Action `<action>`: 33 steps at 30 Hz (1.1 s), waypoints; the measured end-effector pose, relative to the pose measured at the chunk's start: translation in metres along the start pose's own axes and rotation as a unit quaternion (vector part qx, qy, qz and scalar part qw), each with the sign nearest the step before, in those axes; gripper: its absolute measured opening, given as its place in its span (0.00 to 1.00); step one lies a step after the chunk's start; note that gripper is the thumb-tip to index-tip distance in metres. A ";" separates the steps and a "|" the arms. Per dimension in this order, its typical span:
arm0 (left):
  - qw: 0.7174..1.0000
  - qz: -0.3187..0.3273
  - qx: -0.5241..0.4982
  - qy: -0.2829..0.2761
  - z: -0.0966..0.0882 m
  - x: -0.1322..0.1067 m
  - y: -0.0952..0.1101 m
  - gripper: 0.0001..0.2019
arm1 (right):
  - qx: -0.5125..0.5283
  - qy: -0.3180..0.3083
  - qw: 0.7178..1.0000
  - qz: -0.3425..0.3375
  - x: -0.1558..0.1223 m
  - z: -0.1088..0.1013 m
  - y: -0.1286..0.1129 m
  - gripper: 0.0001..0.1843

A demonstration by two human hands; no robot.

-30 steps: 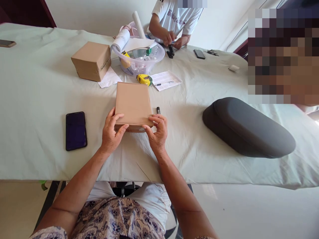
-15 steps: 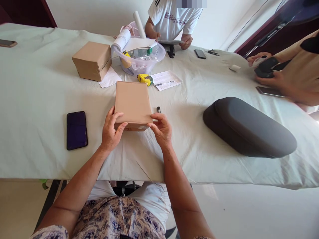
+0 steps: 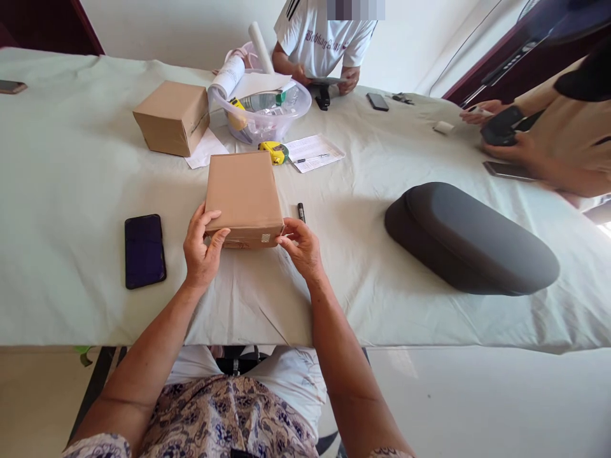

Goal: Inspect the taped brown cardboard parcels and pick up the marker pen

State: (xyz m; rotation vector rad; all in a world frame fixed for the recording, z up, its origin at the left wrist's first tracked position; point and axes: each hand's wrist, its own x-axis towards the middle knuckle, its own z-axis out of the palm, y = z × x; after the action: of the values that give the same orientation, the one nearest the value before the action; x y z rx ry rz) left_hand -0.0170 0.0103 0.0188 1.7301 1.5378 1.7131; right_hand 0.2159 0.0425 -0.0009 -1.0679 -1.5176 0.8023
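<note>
A closed brown cardboard box (image 3: pixel 244 191) rests on the cloth-covered table in front of me, its near side bearing small printed marks. My left hand (image 3: pixel 203 248) grips its near left corner, with the thumb on the front face and fingers along the top and side. At the near right corner, my right hand (image 3: pixel 300 247) pinches the edge between thumb and fingers. Just beyond that hand lies a black marker (image 3: pixel 301 212). A dark phone (image 3: pixel 145 250) lies flat to the left of my left hand.
Behind are a second cardboard box (image 3: pixel 172 118), a basin (image 3: pixel 267 127) of rolls and packaging, a yellow tape measure (image 3: pixel 273 152) and a paper (image 3: pixel 316 152) with a pen. A large dark padded seat (image 3: pixel 470 238) lies right. Two other people are at the table, one opposite, one right.
The box has shifted slightly left and turned a little, showing more of its printed near side. My hands moved with it. The marker is now more exposed.
</note>
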 end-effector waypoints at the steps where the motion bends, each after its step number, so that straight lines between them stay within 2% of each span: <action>1: 1.000 -0.003 -0.008 0.009 0.000 0.000 0.000 0.22 | -0.004 0.000 1.000 -0.004 0.000 0.000 -0.002 0.27; 8: 0.995 -0.045 -0.055 0.065 -0.004 0.007 0.000 0.25 | -0.007 -0.016 1.000 -0.019 -0.001 0.000 -0.003 0.22; 13: 0.990 -0.053 -0.079 0.102 -0.005 0.010 0.003 0.26 | 0.041 0.007 0.999 -0.032 -0.004 0.002 0.001 0.19; 17: 0.991 -0.065 -0.080 0.084 -0.003 0.007 0.004 0.25 | 0.072 0.030 0.995 -0.058 -0.005 0.000 -0.006 0.15; 21: 0.990 -0.076 -0.104 0.065 0.000 0.004 0.004 0.26 | 0.081 0.032 0.992 -0.086 -0.006 0.001 -0.012 0.19; 24: 0.986 -0.082 -0.132 0.063 0.001 0.004 0.006 0.25 | 0.096 0.043 0.992 -0.075 -0.007 0.005 -0.011 0.19; 29: 0.970 -0.115 -0.206 0.061 0.003 0.002 0.005 0.24 | 0.086 0.066 0.992 -0.057 -0.010 0.012 -0.007 0.20; 33: 0.952 -0.159 -0.255 0.052 0.006 0.001 0.002 0.26 | 0.050 0.067 0.994 -0.071 -0.012 0.016 -0.005 0.25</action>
State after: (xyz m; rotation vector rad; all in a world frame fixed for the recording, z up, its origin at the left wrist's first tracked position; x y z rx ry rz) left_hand -0.0115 0.0131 0.0195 1.0897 1.1843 1.8380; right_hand 0.2000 0.0299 -0.0044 -0.9119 -1.4085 0.6868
